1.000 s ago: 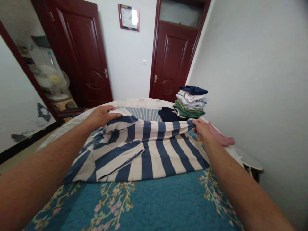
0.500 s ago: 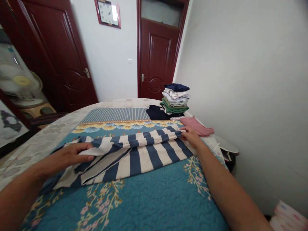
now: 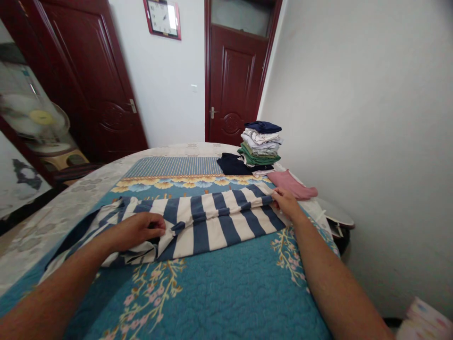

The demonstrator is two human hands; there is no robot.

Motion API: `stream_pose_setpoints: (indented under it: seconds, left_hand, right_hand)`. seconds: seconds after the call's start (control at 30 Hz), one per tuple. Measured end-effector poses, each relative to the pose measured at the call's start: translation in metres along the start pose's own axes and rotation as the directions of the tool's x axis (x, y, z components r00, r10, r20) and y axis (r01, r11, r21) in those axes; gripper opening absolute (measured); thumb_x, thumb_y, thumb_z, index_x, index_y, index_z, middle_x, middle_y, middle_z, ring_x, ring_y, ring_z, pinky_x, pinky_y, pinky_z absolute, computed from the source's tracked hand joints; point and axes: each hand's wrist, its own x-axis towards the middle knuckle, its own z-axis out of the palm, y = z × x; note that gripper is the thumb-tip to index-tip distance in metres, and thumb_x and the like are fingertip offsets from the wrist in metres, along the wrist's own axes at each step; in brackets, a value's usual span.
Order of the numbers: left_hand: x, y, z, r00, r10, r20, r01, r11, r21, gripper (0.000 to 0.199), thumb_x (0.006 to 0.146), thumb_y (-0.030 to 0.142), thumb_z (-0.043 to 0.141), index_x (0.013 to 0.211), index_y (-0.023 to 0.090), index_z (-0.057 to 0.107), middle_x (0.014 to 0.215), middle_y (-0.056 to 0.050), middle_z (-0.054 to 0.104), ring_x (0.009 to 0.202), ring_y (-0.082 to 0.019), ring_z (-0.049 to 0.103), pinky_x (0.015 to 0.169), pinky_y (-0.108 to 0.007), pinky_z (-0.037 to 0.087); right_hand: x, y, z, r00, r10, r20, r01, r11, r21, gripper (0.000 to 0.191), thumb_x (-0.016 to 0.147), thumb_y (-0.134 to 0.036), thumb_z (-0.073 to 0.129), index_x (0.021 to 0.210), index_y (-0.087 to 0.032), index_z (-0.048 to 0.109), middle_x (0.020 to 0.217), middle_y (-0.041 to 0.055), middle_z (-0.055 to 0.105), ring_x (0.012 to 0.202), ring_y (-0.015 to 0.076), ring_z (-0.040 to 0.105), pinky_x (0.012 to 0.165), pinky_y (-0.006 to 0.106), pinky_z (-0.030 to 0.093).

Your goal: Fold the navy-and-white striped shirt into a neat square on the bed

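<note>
A blue-and-white striped garment (image 3: 212, 226), likely a shirt, lies partly folded across the teal quilted cover (image 3: 226, 293). My left hand (image 3: 146, 230) is closed on a gathered part of it, left of the middle. At the garment's right end, my right hand (image 3: 285, 203) pinches the folded-over edge between thumb and fingers. A raised fold runs lengthwise between both hands. The garment's left end spreads out loosely behind my left forearm, which hides part of it.
A stack of folded clothes (image 3: 262, 146) stands at the far right of the table, with a dark folded garment (image 3: 231, 164) beside it. A pink cloth (image 3: 292, 184) lies just beyond my right hand. The wall (image 3: 371, 141) rises close on the right.
My left hand has moved right along the garment, drawing fabric with it and bunching its left part. My right hand stays at the right end, still pinching the edge.
</note>
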Motion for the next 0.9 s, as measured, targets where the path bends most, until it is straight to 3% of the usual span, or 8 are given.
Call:
stream_pose_setpoints:
  seconds: [0.17,0.3,0.37,0.43,0.53,0.67,0.8,0.9]
  left_hand:
    - [0.001,-0.003,0.008,0.990,0.035,0.139,-0.018,0.993,-0.121,0.040,0.087,0.060,0.060,0.083,0.023,0.074,0.077,-0.002,0.067,0.070,-0.018,0.057,0.066,-0.028,0.040]
    - [-0.002,-0.015,-0.004,0.980,-0.018,-0.196,0.002,0.997,-0.083,0.040,0.087,0.059,0.058,0.085,0.022,0.073,0.077,-0.002,0.067,0.073,-0.020,0.060,0.069,-0.029,0.042]
    - [-0.005,-0.027,-0.017,0.873,-0.141,-0.466,0.129,0.990,-0.058,0.038,0.087,0.055,0.055,0.085,0.021,0.072,0.076,-0.004,0.069,0.074,-0.022,0.062,0.068,-0.031,0.042]
    - [-0.008,-0.042,-0.031,0.717,-0.267,-0.644,0.260,0.960,-0.107,0.033,0.086,0.048,0.055,0.086,0.020,0.071,0.077,-0.006,0.070,0.073,-0.022,0.063,0.065,-0.031,0.042]
    - [-0.012,-0.060,-0.047,0.620,-0.420,-0.663,0.303,0.907,-0.291,0.028,0.081,0.039,0.059,0.095,0.018,0.069,0.087,-0.007,0.075,0.074,-0.021,0.066,0.061,-0.029,0.045]
    - [-0.001,-0.065,-0.050,0.659,-0.518,-0.545,0.313,0.848,-0.428,0.039,0.081,0.046,0.064,0.104,0.014,0.068,0.089,-0.010,0.076,0.067,-0.021,0.065,0.055,-0.028,0.045]
    - [0.021,-0.070,-0.045,0.687,-0.497,-0.529,0.427,0.866,-0.260,0.058,0.081,0.053,0.069,0.120,0.011,0.067,0.079,-0.008,0.073,0.064,-0.022,0.064,0.056,-0.029,0.044]
    - [0.038,-0.092,-0.043,0.725,-0.403,-0.558,0.380,0.910,-0.162,0.074,0.084,0.052,0.068,0.142,0.008,0.057,0.089,-0.006,0.075,0.076,-0.023,0.067,0.066,-0.028,0.047]
  right_hand:
    - [-0.004,0.017,-0.014,0.992,0.080,0.096,-0.081,0.997,0.006,0.016,0.071,-0.038,0.058,0.073,-0.022,0.060,0.053,-0.0033,0.056,0.049,0.0149,0.051,0.048,0.024,0.035]
    - [-0.010,0.007,-0.015,0.984,0.108,0.139,-0.101,0.993,-0.061,0.029,0.077,-0.048,0.057,0.084,-0.021,0.067,0.063,-0.0013,0.064,0.054,0.0169,0.057,0.048,0.025,0.039]
    - [-0.010,0.005,-0.014,0.989,0.072,0.128,-0.050,0.985,-0.168,0.037,0.080,-0.054,0.057,0.086,-0.020,0.071,0.073,0.0024,0.070,0.065,0.0201,0.064,0.053,0.027,0.044]
    - [-0.006,0.008,-0.013,0.994,0.025,0.107,0.006,0.962,-0.274,0.042,0.081,-0.057,0.058,0.088,-0.019,0.075,0.084,0.0065,0.076,0.078,0.0244,0.069,0.062,0.029,0.050]
    - [0.005,0.022,-0.012,0.999,-0.008,0.048,0.026,0.925,-0.379,0.042,0.083,-0.054,0.057,0.098,-0.021,0.080,0.099,0.0111,0.080,0.092,0.0314,0.073,0.074,0.037,0.055]
    - [0.015,0.032,-0.009,0.990,-0.078,-0.115,0.007,0.854,-0.521,0.031,0.083,-0.043,0.058,0.095,-0.027,0.081,0.098,0.0156,0.080,0.093,0.0359,0.074,0.080,0.044,0.054]
    - [0.013,0.009,-0.003,0.981,-0.144,-0.127,0.048,0.824,-0.565,0.036,0.089,-0.038,0.051,0.102,-0.021,0.080,0.104,0.0161,0.080,0.099,0.0343,0.073,0.087,0.042,0.053]
    - [0.020,-0.010,0.005,0.984,-0.167,-0.069,0.096,0.807,-0.582,0.032,0.091,-0.033,0.052,0.101,-0.018,0.079,0.105,0.0135,0.080,0.098,0.0301,0.072,0.088,0.036,0.052]
